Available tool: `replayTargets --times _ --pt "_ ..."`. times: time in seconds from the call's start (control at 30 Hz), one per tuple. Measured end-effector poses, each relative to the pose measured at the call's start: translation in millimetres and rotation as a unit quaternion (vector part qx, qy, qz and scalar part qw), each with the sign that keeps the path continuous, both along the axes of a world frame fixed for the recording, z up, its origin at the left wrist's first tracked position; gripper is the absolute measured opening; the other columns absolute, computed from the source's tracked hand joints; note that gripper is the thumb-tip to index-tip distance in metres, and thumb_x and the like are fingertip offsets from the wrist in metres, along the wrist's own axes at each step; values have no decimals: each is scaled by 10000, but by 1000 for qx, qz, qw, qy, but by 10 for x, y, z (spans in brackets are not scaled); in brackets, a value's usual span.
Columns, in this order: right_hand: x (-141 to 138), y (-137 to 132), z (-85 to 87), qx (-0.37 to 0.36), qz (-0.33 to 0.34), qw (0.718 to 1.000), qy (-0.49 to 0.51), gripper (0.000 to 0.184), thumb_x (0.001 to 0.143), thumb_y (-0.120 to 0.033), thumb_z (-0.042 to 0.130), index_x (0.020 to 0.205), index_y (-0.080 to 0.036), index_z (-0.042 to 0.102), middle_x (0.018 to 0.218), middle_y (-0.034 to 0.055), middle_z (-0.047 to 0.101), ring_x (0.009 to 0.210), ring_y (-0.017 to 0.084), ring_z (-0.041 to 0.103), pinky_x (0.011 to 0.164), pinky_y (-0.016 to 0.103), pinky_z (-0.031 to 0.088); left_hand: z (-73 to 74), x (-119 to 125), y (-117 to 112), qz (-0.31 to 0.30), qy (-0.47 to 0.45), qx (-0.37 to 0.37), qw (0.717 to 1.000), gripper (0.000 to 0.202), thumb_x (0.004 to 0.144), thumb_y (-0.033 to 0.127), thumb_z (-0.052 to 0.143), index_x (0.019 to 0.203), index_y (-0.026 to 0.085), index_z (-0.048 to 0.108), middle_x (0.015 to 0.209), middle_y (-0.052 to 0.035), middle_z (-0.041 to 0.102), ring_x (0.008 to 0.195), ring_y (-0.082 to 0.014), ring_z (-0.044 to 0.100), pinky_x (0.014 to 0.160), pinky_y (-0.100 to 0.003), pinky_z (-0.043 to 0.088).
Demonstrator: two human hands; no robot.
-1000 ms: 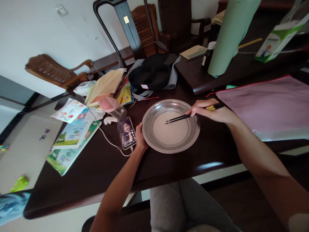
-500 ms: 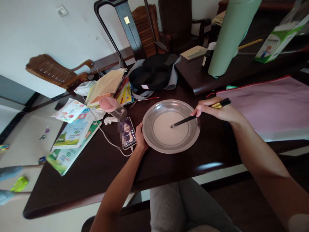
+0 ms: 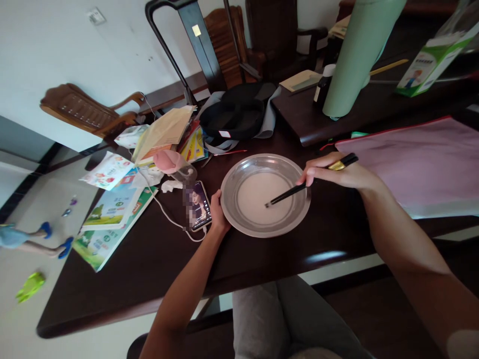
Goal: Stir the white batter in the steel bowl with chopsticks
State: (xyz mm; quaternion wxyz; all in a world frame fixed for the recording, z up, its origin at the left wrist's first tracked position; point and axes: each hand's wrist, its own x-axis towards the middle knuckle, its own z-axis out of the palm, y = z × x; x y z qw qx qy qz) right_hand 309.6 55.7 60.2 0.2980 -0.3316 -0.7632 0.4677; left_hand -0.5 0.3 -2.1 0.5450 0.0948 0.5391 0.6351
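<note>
A round metal plate (image 3: 239,165) with pale liquid in it sits on the dark table in front of me. My right hand (image 3: 333,174) is closed on a pair of black chopsticks (image 3: 290,192) with gold tops. Their tips rest in the liquid near the plate's middle. My left hand (image 3: 217,212) grips the plate's left rim, fingers curled against it. A phone (image 3: 198,205) with a lit screen lies just left of that hand, a white cable running from it.
Books and papers (image 3: 112,209) are piled at the table's left. A black bag (image 3: 234,114), a green bottle (image 3: 355,55), a green box (image 3: 430,60) and a pink folder (image 3: 415,159) lie behind and right. Someone's feet in blue shoes (image 3: 56,239) are on the floor left.
The chopstick tips have swept from the plate's upper middle toward its lower right. A person's feet have come into view on the floor at left. My left hand has stayed put.
</note>
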Motion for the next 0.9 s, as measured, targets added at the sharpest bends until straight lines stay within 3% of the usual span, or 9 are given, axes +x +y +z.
replayTargets --times 0.1,0.2,0.3,0.4,0.5,0.63,0.73,0.9 --pt "-96 -5 -37 26 50 998 -8 352 932 -518 640 793 -243 809 969 36 827 905 196 753 820 311 545 -5 -4 2 -6 -12 2 1000 234 700 390 710 577 210 622 543 16 647 719 -217 719 663 -276 557" --pt "-98 2 -47 55 2 998 -11 331 932 -513 647 809 -255 815 981 36 822 923 200 748 829 320 534 5 0 2 -5 -11 0 1000 208 712 371 682 583 215 634 546 14 656 732 -220 721 669 -280 563" --pt "-2 5 -11 32 -52 998 5 377 939 -530 640 746 -242 786 908 42 820 899 210 754 832 327 533 18 7 1 -7 -7 -7 1000 205 733 371 655 603 213 649 557 6 667 751 -228 726 680 -288 567" --pt "6 -4 4 7 -15 1000 12 399 942 -540 634 724 -235 773 871 41 816 865 203 759 821 324 542 26 12 0 -9 -5 -7 1000 213 739 381 653 612 210 641 559 3 663 786 -241 733 703 -300 572" --pt "-97 -9 -36 34 36 999 3 348 937 -517 643 789 -246 803 949 42 822 904 195 755 826 320 545 26 11 -2 -13 -3 -5 1000 227 719 402 684 608 213 626 559 10 657 787 -240 733 719 -301 572" --pt "-102 7 -64 74 -34 997 -7 301 938 -482 652 818 -259 814 979 38 824 884 191 743 802 324 532 13 -2 -4 -21 -4 -9 1000 223 722 406 679 621 210 644 604 0 694 779 -237 730 714 -305 570" --pt "3 12 -30 44 -70 996 15 359 948 -500 637 741 -245 783 893 40 817 865 200 750 805 326 534 9 -6 -4 -16 -5 -7 1000 223 719 406 687 632 204 650 592 4 681 757 -233 723 713 -306 571" --pt "-59 0 -26 23 42 999 4 384 949 -528 620 777 -235 799 930 46 816 877 197 746 819 328 543 41 13 -4 -9 -25 -15 1000 213 715 364 647 582 197 649 558 -11 662 782 -241 737 728 -301 575"
